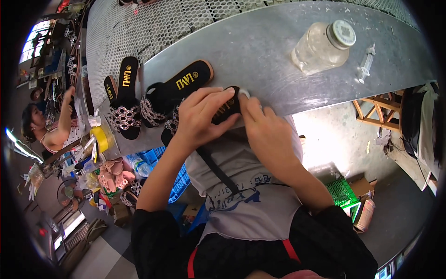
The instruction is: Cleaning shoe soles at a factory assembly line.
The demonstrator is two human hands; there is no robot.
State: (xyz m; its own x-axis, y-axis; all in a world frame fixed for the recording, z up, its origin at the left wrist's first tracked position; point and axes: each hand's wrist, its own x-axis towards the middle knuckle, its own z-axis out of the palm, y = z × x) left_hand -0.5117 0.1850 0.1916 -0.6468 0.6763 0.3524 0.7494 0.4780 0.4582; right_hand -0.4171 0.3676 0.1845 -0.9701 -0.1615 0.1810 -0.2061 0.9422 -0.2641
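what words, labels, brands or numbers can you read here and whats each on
I won't copy wording.
Black sandals: yellow lettering, legible.
Sandal under left hand: yellow lettering, partly covered.
Jar lid: square code, surrounding print too small.
Grey apron: dark lettering and digits, creased, partly legible.
Syringe: any markings too small to read.

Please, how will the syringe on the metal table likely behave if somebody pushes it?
The syringe is probably light, being slim and clear. Its round barrel may start rolling, but the projecting flange would likely stop it. On the smooth-looking metal table, it could slide easily.
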